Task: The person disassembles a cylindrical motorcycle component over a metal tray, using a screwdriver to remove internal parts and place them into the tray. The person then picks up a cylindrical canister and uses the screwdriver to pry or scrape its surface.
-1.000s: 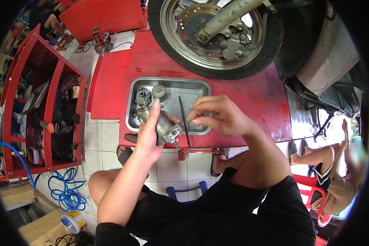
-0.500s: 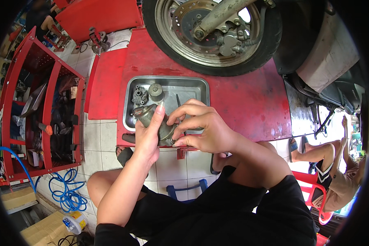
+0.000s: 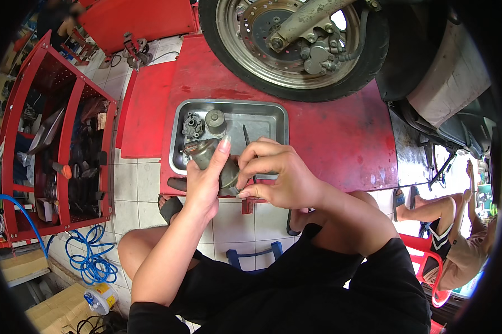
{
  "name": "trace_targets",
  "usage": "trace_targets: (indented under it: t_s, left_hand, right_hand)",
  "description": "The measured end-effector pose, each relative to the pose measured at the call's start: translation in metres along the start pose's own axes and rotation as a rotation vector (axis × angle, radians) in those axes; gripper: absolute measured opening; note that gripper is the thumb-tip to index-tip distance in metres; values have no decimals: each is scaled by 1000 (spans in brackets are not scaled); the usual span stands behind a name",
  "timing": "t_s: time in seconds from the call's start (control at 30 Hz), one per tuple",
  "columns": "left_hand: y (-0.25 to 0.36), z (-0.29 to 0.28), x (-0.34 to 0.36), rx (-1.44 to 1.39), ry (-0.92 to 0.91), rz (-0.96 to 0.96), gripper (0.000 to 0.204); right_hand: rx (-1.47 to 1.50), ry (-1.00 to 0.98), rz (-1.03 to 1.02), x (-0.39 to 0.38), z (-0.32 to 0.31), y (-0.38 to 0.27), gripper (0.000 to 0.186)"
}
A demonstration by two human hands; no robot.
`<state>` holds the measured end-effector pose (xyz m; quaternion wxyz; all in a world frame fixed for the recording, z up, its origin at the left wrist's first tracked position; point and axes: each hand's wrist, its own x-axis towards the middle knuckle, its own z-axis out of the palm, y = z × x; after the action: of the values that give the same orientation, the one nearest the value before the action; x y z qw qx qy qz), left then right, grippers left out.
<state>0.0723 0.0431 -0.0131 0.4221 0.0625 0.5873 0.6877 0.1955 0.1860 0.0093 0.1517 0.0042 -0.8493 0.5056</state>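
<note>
Head view: both hands' grip clenched on grey metal part [image 3: 212, 161], long axis tilted up-left over steel tray [image 3: 262, 114].

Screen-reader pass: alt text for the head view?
Left hand and right hand grip a grey metal engine part above a shallow steel tray on a red lift platform, near a motorcycle wheel.

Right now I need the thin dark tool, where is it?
In the head view, the thin dark tool lies in the metal tray, just above the right hand.
</note>
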Motion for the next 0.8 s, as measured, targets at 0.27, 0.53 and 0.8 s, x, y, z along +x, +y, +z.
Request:
trace_targets:
  t_s: [0.27, 0.53, 0.8]
  left_hand:
    - [-4, -2, 2, -66, -19, -74, 47]
    - [-10, -4, 6, -232, -38, -221, 42]
    - [-27, -10, 12, -271, -54, -246, 42]
  right_hand:
    - [5, 6, 3, 1, -1, -1, 22]
    - [-77, 45, -112, 0, 2, -1, 32]
    - [-137, 58, -240, 0, 4, 3, 21]
